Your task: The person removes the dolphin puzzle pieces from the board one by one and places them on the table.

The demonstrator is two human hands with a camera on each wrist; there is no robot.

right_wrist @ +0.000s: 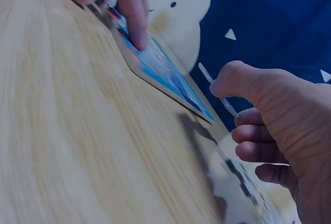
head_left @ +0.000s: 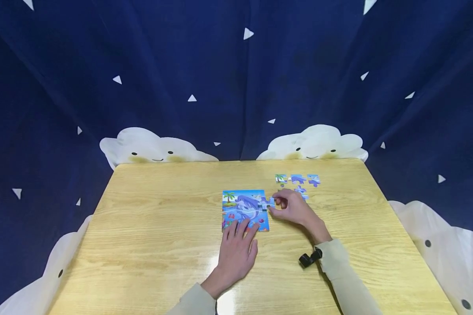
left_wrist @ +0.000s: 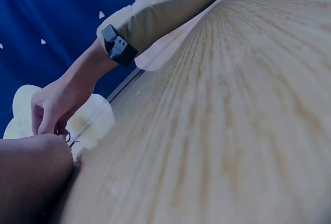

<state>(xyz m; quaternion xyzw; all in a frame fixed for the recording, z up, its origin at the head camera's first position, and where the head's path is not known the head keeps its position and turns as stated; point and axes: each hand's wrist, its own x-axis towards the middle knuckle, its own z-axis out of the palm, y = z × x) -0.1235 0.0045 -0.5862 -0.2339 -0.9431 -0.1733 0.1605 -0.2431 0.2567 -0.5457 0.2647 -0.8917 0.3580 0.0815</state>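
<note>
A dolphin jigsaw puzzle (head_left: 240,197) with a palm tree and sea creatures lies flat in the middle of the wooden table. My left hand (head_left: 236,256) rests on its lower edge with the fingers spread and straight. At the puzzle's right side, my right hand (head_left: 293,208) pinches a puzzle piece (head_left: 272,202) between thumb and fingers. In the right wrist view that puzzle piece (right_wrist: 205,72) is tilted and raised above the table, apart from the puzzle's edge. The left wrist view shows my right hand (left_wrist: 64,102) beyond the left one; the puzzle is mostly hidden there.
Several loose puzzle pieces lie behind my right hand, among them a palm tree piece (head_left: 280,178), a dolphin piece (head_left: 298,179) and a blue-purple piece (head_left: 313,178). A dark blue curtain (head_left: 220,65) with white clouds hangs along the far edge of the table (head_left: 161,210).
</note>
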